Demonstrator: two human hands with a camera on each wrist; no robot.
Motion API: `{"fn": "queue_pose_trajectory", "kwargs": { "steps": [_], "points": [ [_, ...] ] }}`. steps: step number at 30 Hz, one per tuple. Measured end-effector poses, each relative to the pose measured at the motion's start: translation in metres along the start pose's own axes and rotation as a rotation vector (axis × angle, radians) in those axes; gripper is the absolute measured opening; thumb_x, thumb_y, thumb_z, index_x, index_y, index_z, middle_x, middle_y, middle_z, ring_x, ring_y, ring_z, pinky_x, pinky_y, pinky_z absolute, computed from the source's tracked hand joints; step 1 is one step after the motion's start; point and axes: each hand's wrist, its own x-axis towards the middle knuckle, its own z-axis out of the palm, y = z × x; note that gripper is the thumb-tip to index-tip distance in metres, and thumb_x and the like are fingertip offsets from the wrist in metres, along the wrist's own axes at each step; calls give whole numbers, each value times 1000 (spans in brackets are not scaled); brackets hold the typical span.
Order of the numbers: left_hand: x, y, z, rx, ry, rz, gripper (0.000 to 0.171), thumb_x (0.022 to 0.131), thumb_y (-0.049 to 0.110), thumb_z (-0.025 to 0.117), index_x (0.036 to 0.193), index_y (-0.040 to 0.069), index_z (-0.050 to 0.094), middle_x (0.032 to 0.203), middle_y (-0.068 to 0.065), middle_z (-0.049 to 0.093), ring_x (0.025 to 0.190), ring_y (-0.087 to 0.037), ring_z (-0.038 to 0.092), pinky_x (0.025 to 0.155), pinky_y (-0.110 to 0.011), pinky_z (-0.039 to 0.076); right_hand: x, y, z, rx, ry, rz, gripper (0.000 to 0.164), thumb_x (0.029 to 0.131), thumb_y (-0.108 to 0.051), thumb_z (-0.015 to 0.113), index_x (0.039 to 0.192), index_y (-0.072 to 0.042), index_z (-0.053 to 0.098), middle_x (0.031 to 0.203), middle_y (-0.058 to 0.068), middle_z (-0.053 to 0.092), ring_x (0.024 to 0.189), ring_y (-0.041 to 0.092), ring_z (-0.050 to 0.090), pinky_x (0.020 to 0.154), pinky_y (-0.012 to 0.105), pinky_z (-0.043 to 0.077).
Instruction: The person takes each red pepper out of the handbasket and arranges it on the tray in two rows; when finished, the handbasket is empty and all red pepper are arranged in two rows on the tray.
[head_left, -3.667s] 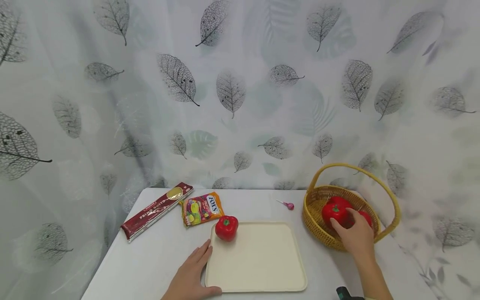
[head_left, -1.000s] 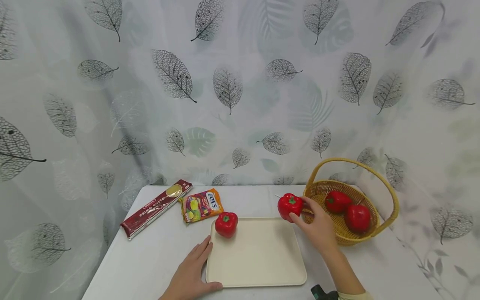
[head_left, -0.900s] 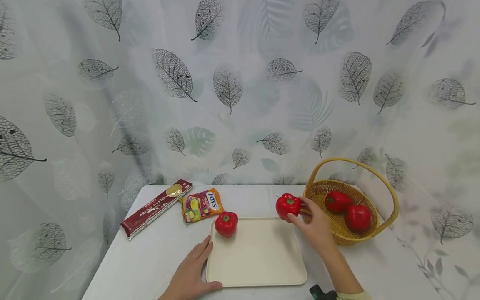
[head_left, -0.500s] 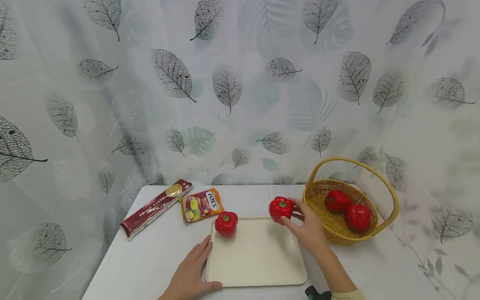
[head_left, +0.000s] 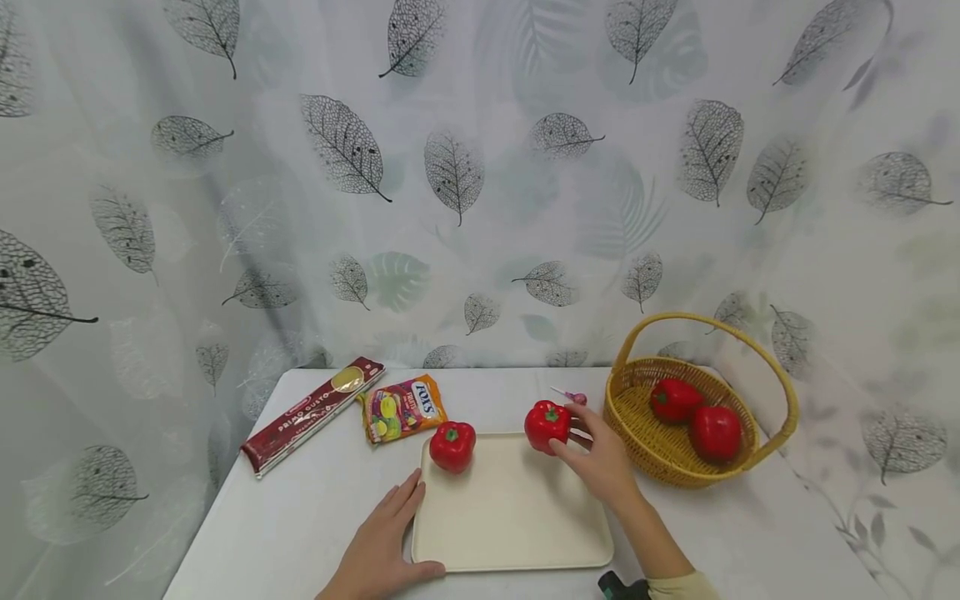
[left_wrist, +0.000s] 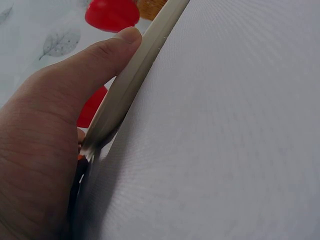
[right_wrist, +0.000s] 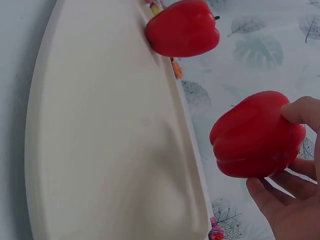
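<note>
My right hand (head_left: 596, 458) pinches a red bell pepper (head_left: 547, 427) between thumb and fingertips, over the back right part of a cream tray (head_left: 510, 533). In the right wrist view, the held pepper (right_wrist: 255, 137) shows its lobed side, with the thumb on one side and fingers on the other. A second red bell pepper (head_left: 452, 447) sits at the tray's back left corner, green stem up. My left hand (head_left: 382, 542) rests along the tray's left edge, fingers straight and thumb near the front left corner. The left wrist view shows that thumb (left_wrist: 107, 55) against the tray rim (left_wrist: 132, 82).
A yellow wicker basket (head_left: 637, 454) with a tall handle stands at the right, holding two red vegetables (head_left: 715, 435). A purple lollipop (head_left: 576, 398) lies behind the tray. A candy bag (head_left: 402, 410) and a dark red spaghetti pack (head_left: 311, 417) lie at the back left.
My right hand took the bell pepper out of the basket and carried it left over the tray, most recently slightly lower. The lollipop shows again. My left hand has stayed at the tray.
</note>
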Motion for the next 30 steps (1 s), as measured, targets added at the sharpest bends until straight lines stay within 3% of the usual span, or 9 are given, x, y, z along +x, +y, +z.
{"fn": "queue_pose_trajectory", "kwargs": {
  "steps": [30],
  "points": [
    [0,-1,2,-4,24,8,131,70,96,69,165,8,47,176,-6,32,157,-38,37,116,-66,43,-4,23,20,78,-34,50,62,92,-4,86,148,-5,59,148,15,62,136,39,62,107,44,54]
  ]
}}
